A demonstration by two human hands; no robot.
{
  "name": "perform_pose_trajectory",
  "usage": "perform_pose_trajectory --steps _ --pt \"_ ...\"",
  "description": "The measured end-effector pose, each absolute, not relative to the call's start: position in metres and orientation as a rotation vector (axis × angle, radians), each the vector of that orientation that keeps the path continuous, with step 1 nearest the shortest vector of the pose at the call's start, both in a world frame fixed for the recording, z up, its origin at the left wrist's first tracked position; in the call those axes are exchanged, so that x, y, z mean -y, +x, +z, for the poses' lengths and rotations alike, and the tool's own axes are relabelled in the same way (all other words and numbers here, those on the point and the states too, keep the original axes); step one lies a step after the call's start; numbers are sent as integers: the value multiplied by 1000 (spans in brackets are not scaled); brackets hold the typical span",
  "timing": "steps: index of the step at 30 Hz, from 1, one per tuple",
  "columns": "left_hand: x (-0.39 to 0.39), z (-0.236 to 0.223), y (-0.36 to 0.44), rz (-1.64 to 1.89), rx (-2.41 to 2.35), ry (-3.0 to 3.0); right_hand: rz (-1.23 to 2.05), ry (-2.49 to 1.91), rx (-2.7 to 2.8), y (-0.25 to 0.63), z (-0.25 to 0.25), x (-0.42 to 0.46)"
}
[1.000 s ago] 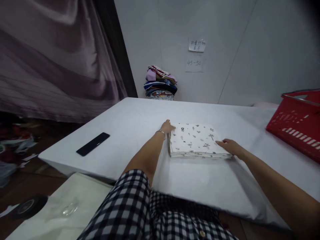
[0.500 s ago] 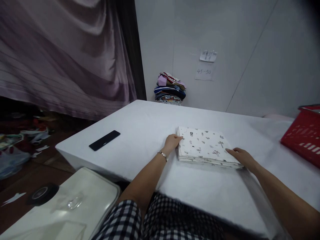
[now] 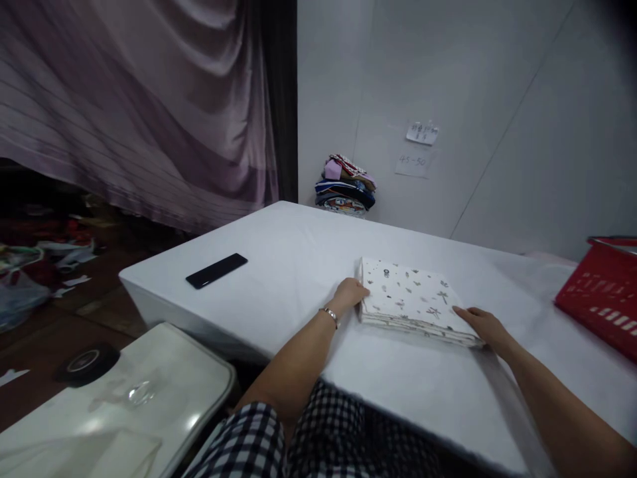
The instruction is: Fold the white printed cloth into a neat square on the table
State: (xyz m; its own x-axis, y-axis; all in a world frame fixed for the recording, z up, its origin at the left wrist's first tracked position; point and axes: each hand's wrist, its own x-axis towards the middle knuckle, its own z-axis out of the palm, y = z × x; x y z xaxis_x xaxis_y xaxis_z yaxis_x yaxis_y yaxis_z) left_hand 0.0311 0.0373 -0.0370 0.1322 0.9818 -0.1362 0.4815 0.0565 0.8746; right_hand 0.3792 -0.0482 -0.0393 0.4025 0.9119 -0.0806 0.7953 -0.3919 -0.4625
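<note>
A folded white cloth (image 3: 405, 295) with a small palm and leaf print lies flat on the white table, its layers showing along the near edge. My left hand (image 3: 350, 294), a bracelet on its wrist, grips the cloth's left edge, thumb on top and the other fingers hidden underneath or behind. At the right near corner, my right hand (image 3: 484, 325) pinches the cloth with its thumb on the upper face; its remaining fingers are mostly out of sight below.
A black phone-like slab (image 3: 217, 271) lies on the table (image 3: 279, 245) at left. A red plastic basket (image 3: 604, 292) stands at the right edge. Folded fabrics (image 3: 346, 186) are piled by the wall behind. A whitish cabinet top (image 3: 164, 385) is at lower left, near a purple curtain (image 3: 199, 119).
The view has turned left, so everything shifts rightward. My left hand has slid from the cloth's far left corner down its left edge toward me. My right hand stays at the right edge.
</note>
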Motion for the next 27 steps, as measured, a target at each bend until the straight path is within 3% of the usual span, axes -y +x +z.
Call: perform_pose_trajectory --steps 10,27 --pt "-38 -39 35 878 -1540 1579 402 -2325 1485 382 -43 45" --pt "-54 -32 39 782 -1697 1619 391 -2372 1482 374 -38 50"
